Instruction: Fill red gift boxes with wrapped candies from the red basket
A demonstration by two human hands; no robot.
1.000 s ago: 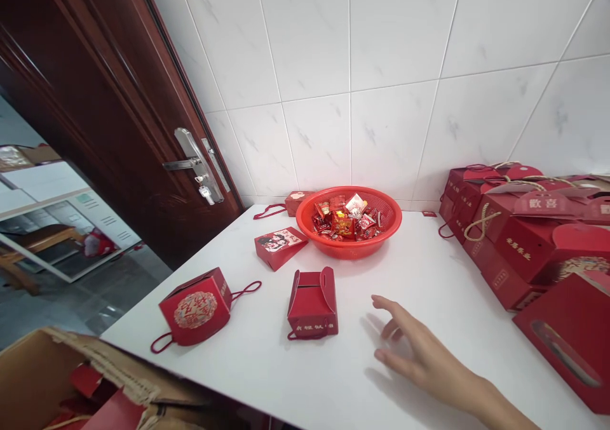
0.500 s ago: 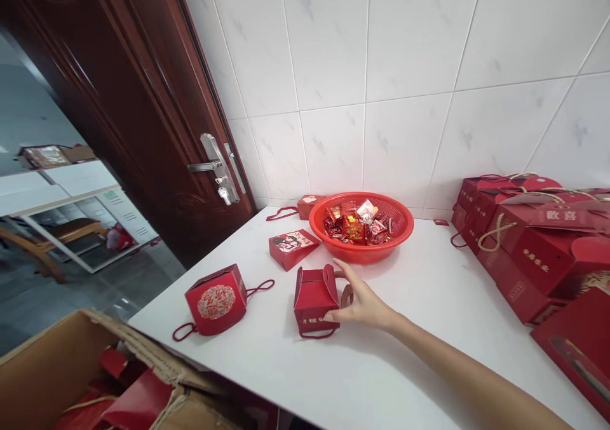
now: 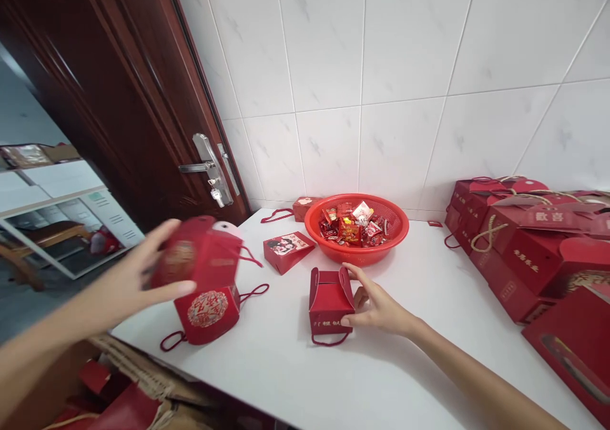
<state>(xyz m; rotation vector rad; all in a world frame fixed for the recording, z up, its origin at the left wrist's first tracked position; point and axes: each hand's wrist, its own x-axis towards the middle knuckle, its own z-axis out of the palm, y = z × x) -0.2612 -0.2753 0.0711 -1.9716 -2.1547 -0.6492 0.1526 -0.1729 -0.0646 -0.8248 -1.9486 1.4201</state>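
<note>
My left hand [image 3: 136, 281], smeared by motion, grips a red gift box [image 3: 210, 255] with a cord. That box is raised over another red gift box [image 3: 208, 312], which bears a round gold pattern and has cord loops at both sides. Thumb and fingers of my right hand [image 3: 379, 306] are closed on the right side of a small red candy box [image 3: 328, 306]. This box stands upright on the white table, its top flaps raised and a cord at its front base. Behind it is a red plastic basket [image 3: 355, 252] of wrapped sweets.
A flat-lying red box [image 3: 286, 252] with a printed picture lies left of the basket. Several red gift boxes with cords [image 3: 524, 246] are packed along the right side. An open cardboard carton [image 3: 143, 366] holds red boxes at the lower left. A brown door [image 3: 119, 87] stands behind.
My left hand has come into view from the left, holding a red gift box. My right hand and its candy box have shifted slightly right.
</note>
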